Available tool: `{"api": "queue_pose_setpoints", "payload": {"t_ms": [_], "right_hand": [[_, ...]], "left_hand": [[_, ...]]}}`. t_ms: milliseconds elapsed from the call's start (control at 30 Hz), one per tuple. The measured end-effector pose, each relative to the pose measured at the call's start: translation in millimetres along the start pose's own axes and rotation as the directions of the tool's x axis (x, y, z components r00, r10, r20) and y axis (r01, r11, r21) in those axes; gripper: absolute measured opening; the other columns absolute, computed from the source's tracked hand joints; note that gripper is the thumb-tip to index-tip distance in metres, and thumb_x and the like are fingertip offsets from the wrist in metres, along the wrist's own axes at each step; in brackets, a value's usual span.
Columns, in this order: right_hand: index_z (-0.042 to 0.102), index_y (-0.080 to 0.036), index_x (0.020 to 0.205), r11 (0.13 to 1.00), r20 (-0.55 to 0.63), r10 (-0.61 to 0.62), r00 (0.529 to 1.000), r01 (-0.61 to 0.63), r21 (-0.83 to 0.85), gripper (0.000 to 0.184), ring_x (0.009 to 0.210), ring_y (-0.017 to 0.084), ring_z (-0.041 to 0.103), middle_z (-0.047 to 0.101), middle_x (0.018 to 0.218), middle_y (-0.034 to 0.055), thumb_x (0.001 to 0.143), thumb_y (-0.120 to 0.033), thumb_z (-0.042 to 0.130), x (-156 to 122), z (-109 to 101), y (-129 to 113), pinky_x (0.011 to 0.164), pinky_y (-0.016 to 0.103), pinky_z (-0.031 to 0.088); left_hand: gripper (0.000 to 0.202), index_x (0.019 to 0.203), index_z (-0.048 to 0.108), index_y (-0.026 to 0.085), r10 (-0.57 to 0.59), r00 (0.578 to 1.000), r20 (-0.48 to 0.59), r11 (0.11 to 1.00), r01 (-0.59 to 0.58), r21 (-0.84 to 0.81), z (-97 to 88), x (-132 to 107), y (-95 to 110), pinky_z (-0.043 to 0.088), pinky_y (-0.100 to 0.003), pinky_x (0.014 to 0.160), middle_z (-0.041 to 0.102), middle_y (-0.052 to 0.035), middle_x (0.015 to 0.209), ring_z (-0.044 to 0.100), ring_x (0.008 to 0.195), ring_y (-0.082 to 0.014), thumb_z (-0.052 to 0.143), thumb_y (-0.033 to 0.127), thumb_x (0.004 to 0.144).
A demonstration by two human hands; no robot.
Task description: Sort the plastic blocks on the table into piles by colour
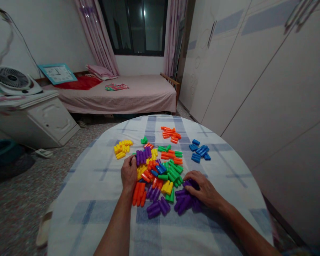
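Small plastic building blocks, each like rounded rods joined side by side, lie in a mixed-colour heap [152, 174] on the table. My left hand [129, 173] is at the heap's left edge, its thumb and curled fingers against a tilted purple block [143, 155]; part of that grip is hidden. My right hand [201, 188] rests on a purple pile [184, 203] right of the heap, thumb and fingers closed around one purple block [191, 184]. Close to the hands lie an orange block [138, 194], a yellow block [167, 187] and green blocks [174, 172].
Separate groups lie farther back: yellow blocks [122, 148] left, orange blocks [171, 134] at the back, blue blocks [200, 150] right. A checked cloth [96, 227] covers the round table. Beyond are a bed [138, 96], a cabinet [50, 121] with a fan [12, 79], and a wardrobe [256, 89].
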State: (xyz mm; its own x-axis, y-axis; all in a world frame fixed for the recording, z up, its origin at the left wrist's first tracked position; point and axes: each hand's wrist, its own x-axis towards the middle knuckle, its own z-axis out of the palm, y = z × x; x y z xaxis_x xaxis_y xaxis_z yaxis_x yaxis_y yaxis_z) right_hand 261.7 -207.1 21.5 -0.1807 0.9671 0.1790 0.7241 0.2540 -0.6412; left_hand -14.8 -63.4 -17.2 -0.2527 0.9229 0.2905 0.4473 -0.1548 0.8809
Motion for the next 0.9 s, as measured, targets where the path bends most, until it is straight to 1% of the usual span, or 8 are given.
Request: {"api": "queue_pose_setpoints", "payload": {"t_ms": [67, 133, 233, 333, 433, 467, 600, 900], "right_hand": [[0.062, -0.022, 0.097, 0.999, 0.036, -0.013, 0.999, 0.012, 0.03, 0.019, 0.099, 0.02, 0.054, 0.06, 0.102, 0.0056, 0.084, -0.033, 0.054, -2, -3, -3, 0.09, 0.036, 0.041], [0.063, -0.023, 0.095, 0.997, 0.016, -0.004, 1.0, 0.003, 0.079, 0.021, 0.099, 0.02, 0.055, 0.061, 0.103, 0.0056, 0.083, -0.036, 0.054, 1, -7, -3, 0.089, 0.035, 0.043], [0.065, -0.022, 0.088, 0.971, -0.155, 0.136, 0.978, -0.101, 0.214, 0.026, 0.092, 0.019, 0.058, 0.064, 0.096, 0.0054, 0.081, -0.044, 0.052, 18, -13, 6, 0.08, 0.032, 0.047], [0.062, -0.019, 0.077, 0.899, -0.317, 0.35, 0.881, -0.221, 0.377, 0.037, 0.071, 0.017, 0.06, 0.063, 0.078, 0.0053, 0.082, -0.051, 0.044, 41, -12, 23, 0.062, 0.028, 0.048], [0.058, -0.017, 0.069, 0.809, -0.41, 0.496, 0.765, -0.235, 0.539, 0.041, 0.055, 0.014, 0.053, 0.058, 0.063, 0.0028, 0.079, -0.055, 0.044, 58, -3, 37, 0.051, 0.026, 0.044], [0.057, -0.017, 0.067, 0.802, -0.426, 0.507, 0.749, -0.229, 0.552, 0.04, 0.054, 0.014, 0.052, 0.057, 0.06, 0.0022, 0.078, -0.054, 0.046, 62, 1, 39, 0.051, 0.026, 0.043], [0.059, -0.018, 0.063, 0.87, -0.426, 0.432, 0.795, -0.244, 0.428, 0.035, 0.057, 0.016, 0.054, 0.059, 0.059, 0.0021, 0.076, -0.05, 0.05, 66, 11, 39, 0.055, 0.026, 0.041], [0.06, -0.02, 0.065, 0.932, -0.44, 0.346, 0.828, -0.25, 0.263, 0.034, 0.063, 0.018, 0.059, 0.065, 0.065, 0.0034, 0.078, -0.046, 0.043, 66, 11, 45, 0.062, 0.028, 0.04]], "left_hand": [[0.038, 0.104, 0.063, 0.016, 0.002, 1.0, 0.0, 1.0, -0.002, 0.003, -0.1, 0, 0, 0.044, -0.032, 0.09, 0.065, -0.0084, 0.104, 0.059, 0.098, -0.0197, 0.04, 0.039, 0.085], [0.038, 0.104, 0.063, 0.016, 0.004, 1.0, 0.002, 1.0, -0.004, 0.004, -0.2, 0, 0, 0.044, -0.032, 0.089, 0.065, -0.0084, 0.104, 0.059, 0.098, -0.0198, 0.04, 0.039, 0.086], [0.038, 0.104, 0.063, 0.016, 0.011, 1.0, 0.003, 1.0, -0.011, 0.002, -0.4, -1, 1, 0.044, -0.032, 0.089, 0.065, -0.0083, 0.104, 0.059, 0.099, -0.02, 0.04, 0.04, 0.086], [0.038, 0.105, 0.063, 0.016, 0.003, 1.0, 0.011, 1.0, -0.003, -0.005, -0.4, 0, 0, 0.043, -0.032, 0.091, 0.065, -0.0086, 0.106, 0.058, 0.101, -0.0203, 0.041, 0.039, 0.086], [0.038, 0.107, 0.062, 0.016, -0.012, 1.0, 0.021, 1.0, 0.012, -0.004, 0.0, 0, -2, 0.043, -0.033, 0.093, 0.064, -0.0092, 0.108, 0.058, 0.102, -0.0206, 0.041, 0.039, 0.086], [0.038, 0.107, 0.062, 0.016, -0.015, 1.0, 0.022, 1.0, 0.015, -0.003, 0.1, 0, -3, 0.043, -0.034, 0.093, 0.064, -0.0092, 0.107, 0.058, 0.102, -0.0206, 0.041, 0.039, 0.086], [0.036, 0.106, 0.062, 0.016, 0.002, 1.0, 0.02, 1.0, -0.002, -0.02, -0.4, 0, -3, 0.042, -0.033, 0.093, 0.065, -0.0086, 0.106, 0.058, 0.101, -0.0197, 0.042, 0.039, 0.087], [0.037, 0.099, 0.063, 0.014, 0.057, 0.998, -0.002, 0.997, -0.058, -0.045, -5.1, -6, 5, 0.043, -0.031, 0.09, 0.066, -0.0082, 0.1, 0.058, 0.098, -0.0187, 0.04, 0.041, 0.088]]}}
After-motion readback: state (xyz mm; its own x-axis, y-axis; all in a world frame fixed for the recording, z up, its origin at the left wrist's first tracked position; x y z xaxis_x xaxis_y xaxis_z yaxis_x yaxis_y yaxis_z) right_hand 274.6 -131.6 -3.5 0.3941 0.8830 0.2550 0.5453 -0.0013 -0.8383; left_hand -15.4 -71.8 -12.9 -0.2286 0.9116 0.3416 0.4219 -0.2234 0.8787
